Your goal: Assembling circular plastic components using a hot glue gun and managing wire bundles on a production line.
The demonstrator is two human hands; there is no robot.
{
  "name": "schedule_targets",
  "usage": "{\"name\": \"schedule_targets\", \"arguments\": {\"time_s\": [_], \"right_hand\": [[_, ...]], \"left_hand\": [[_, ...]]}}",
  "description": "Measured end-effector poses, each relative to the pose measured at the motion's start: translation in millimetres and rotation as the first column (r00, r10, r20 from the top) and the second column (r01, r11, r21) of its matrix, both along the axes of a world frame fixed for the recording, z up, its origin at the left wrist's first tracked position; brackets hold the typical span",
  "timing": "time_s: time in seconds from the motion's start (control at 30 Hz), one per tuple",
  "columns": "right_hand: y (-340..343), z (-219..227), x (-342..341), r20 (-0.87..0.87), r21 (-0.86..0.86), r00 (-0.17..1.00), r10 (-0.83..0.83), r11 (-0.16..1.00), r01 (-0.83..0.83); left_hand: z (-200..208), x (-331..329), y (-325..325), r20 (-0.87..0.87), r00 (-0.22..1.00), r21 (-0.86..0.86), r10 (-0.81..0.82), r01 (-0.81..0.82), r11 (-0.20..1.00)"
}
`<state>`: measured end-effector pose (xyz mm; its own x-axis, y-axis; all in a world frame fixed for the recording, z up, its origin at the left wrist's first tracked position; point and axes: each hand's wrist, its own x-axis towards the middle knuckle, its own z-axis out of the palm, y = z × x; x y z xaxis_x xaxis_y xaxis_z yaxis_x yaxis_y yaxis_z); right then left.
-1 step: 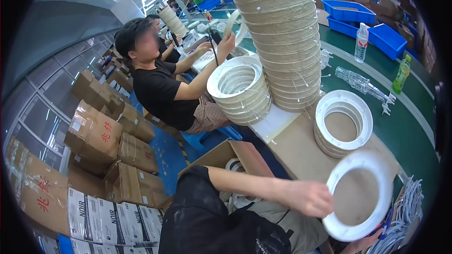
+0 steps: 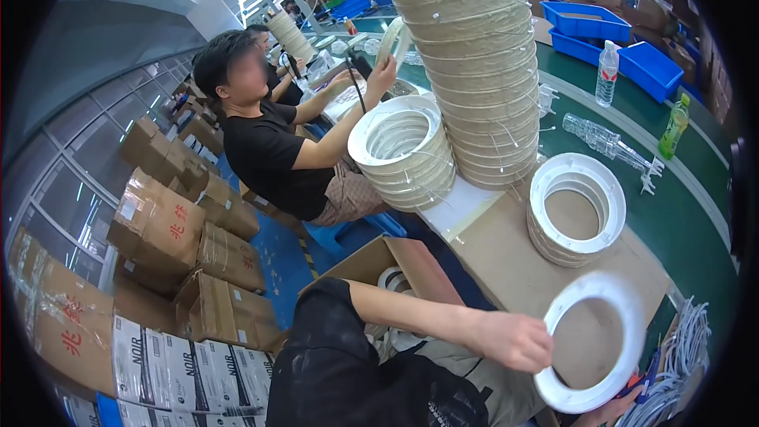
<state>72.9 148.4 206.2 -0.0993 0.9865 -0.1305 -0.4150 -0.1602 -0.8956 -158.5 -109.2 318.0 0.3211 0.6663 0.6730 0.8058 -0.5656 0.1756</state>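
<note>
A white ring (image 2: 630, 332) stands tilted above the front of the cardboard-covered table. My left hand (image 2: 518, 341) has its fingers closed at the ring's left edge. Below the ring's lower right, my right hand (image 2: 610, 411) is partly hidden by the ring and the picture's rim. Its fingers are curled by a hand tool with blue and orange handles (image 2: 644, 379), which looks like cutters. Beyond the ring, a short stack of similar white rings with beige sides (image 2: 613, 209) rests on the table.
A tall stack of beige rings (image 2: 490, 71) and a shorter stack (image 2: 411, 174) stand farther back. A bundle of grey cables (image 2: 672, 364) lies at right. Bottles, including a clear one (image 2: 607, 75), stand on the green conveyor. An open carton (image 2: 423, 265) sits left; a co-worker (image 2: 265, 134) sits beyond.
The white ring has shifted a little downward and to the left, tilting slightly. My left hand stays at its edge and has moved slightly left. The stacks have not moved.
</note>
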Motion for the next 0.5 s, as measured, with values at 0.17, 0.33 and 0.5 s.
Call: {"name": "schedule_targets", "arguments": {"time_s": [0.17,0.33,0.5], "right_hand": [[27.2,-39.3,7.9,0.209,0.101,0.962,0.178,0.974,-0.202],[28.6,-47.2,1.1,0.528,0.185,0.848,0.031,0.971,-0.151],[-12.4,11.9,-33.2,0.382,0.150,0.917,0.118,0.971,-0.187]], "left_hand": [[-38.5,13.3,-16.7,-0.018,0.997,-0.230,-0.077,0.071,0.971],[-53.3,-23.3,-12.2,0.035,0.987,-0.304,0.156,-0.138,0.943],[-52.0,-41.0,-22.9,0.101,0.846,-0.539,0.523,-0.396,0.744]]}}
